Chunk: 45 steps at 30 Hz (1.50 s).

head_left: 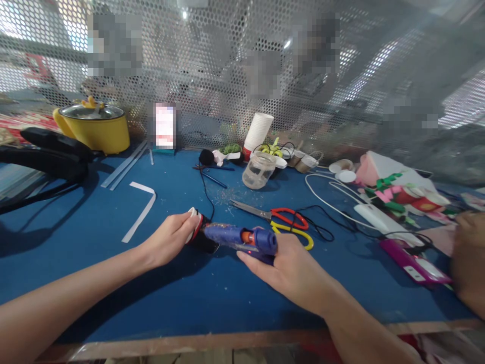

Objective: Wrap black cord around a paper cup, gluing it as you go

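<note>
My left hand (172,237) is closed on a small paper cup (194,218) lying on its side, with a white rim, a red band and black yarn around its body. A strand of the yarn runs back to a black yarn ball (206,157). My right hand (290,265) grips a blue glue gun (237,236) with an orange glue stick visible inside and a small red light. Its nozzle points left and is at the dark side of the cup; whether it touches cannot be made out. Behind the gun lie scissors (273,216) with red and yellow handles.
A white strip (146,205) lies left on the blue table (159,303). Behind stand a yellow pot (100,131), a lit phone (165,126), a clear jar (258,171) and stacked paper cups (259,132). At right are a purple power strip (413,265), cables and another person's blurred hand (470,263).
</note>
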Available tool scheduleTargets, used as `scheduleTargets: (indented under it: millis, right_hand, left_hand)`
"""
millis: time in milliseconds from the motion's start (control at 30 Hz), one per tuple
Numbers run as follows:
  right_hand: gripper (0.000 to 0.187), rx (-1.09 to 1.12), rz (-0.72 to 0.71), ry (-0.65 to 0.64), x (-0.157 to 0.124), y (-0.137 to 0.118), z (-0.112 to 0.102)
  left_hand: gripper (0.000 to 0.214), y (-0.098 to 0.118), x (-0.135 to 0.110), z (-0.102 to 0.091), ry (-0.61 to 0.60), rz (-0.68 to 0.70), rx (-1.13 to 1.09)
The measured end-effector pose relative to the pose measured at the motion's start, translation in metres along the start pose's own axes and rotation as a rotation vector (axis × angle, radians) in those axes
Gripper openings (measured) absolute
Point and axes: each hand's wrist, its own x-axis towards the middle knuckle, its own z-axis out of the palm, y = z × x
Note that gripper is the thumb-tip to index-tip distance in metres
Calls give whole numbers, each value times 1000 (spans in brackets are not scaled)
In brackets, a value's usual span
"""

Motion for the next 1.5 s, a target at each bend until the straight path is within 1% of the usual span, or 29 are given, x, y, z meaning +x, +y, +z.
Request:
scheduleTargets:
  millis: [67, 200, 300, 500, 667, 900, 1000, 1100, 1300, 1500]
  right_hand:
    - [15, 0, 0, -16, 0, 0, 0]
    - [15, -5, 31, 32, 0, 2, 1]
    - [14, 14, 26, 15, -1, 2, 1]
    - [14, 100, 126, -12, 2, 1, -3]
    - [13, 102, 132, 16, 3, 2, -3]
    - [13, 114, 149, -6, 3, 1, -5]
    - [14, 121, 180, -11, 4, 2, -6]
    - [15, 116, 180, -19, 4, 2, -6]
    - [18, 137, 181, -51, 4, 0, -8]
    - [19, 114, 169, -34, 2, 1, -6]
  left_hand:
    - [39, 1, -1, 0, -5, 1, -10]
    - [39, 0, -2, 0, 10, 22, -2]
    - [38, -1, -2, 0, 30, 21, 16]
    - [37, -4, -2, 0, 17, 77, 24]
    - [36, -6, -2, 0, -17, 107, 71]
    - [34, -5, -3, -1, -38, 156, 110]
    - [32, -4, -4, -1, -44, 199, 124]
    - [31, -4, -4, -2, -58, 240, 142]
    - [30, -2, -4, -4, -72, 257, 160]
    - [30, -5, -4, -2, -41, 264, 175]
